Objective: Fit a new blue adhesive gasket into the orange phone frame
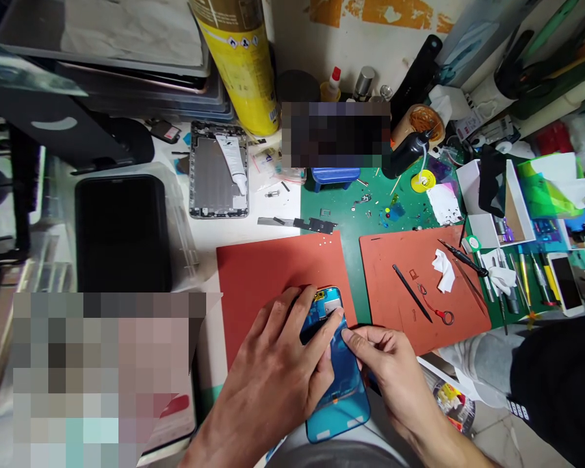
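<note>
A smartphone with a blue back and parts of its inside showing (338,416) lies tilted at the near edge of a red mat (263,273). My left hand (283,357) covers its upper left side, with fingers bent over it and the index fingertip close to the silver part at the top. My right hand (394,367) pinches the phone's right edge between thumb and fingers. Whether a small tool sits in that pinch is hidden. Beyond the phone, several tiny white pieces and a thin black strip part (316,225) lie at the mat's far edge.
A second red mat (380,273) on the right holds a black stick (412,292), a ring-ended pin (446,317) and white tissue (443,270). A yellow spray can (246,71) stands at the back. A dark-screened tablet (121,234) is at left. A person's leg (556,377) is at right.
</note>
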Available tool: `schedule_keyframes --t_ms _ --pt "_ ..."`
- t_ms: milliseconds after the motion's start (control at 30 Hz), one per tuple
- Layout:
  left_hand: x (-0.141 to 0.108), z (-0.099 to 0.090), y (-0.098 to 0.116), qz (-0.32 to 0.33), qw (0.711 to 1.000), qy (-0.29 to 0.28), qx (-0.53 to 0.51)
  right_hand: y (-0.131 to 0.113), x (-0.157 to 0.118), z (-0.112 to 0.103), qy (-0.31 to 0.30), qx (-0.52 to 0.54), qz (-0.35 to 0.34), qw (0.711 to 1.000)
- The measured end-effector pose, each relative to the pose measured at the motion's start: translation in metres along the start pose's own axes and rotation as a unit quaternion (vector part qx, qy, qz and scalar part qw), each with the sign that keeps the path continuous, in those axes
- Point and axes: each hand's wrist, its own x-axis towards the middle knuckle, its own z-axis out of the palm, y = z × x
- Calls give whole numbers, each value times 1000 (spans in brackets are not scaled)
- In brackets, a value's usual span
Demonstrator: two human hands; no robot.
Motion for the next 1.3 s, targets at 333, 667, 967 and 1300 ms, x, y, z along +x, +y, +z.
schedule_keyframes --t_ms 333,667,967,1300 --pt "-1 1 -2 0 1000 8 -1 14 -8 -8 -18 1 16 1000" --pt "-1 0 -1 17 1000 12 18 17 -6 -8 -12 19 20 1000" --pt "-2 -2 0 19 1000 3 18 14 -6 -6 -18 47 22 998" --pt "-3 -4 3 30 1000 2 2 16 -5 -8 -14 31 18 999"
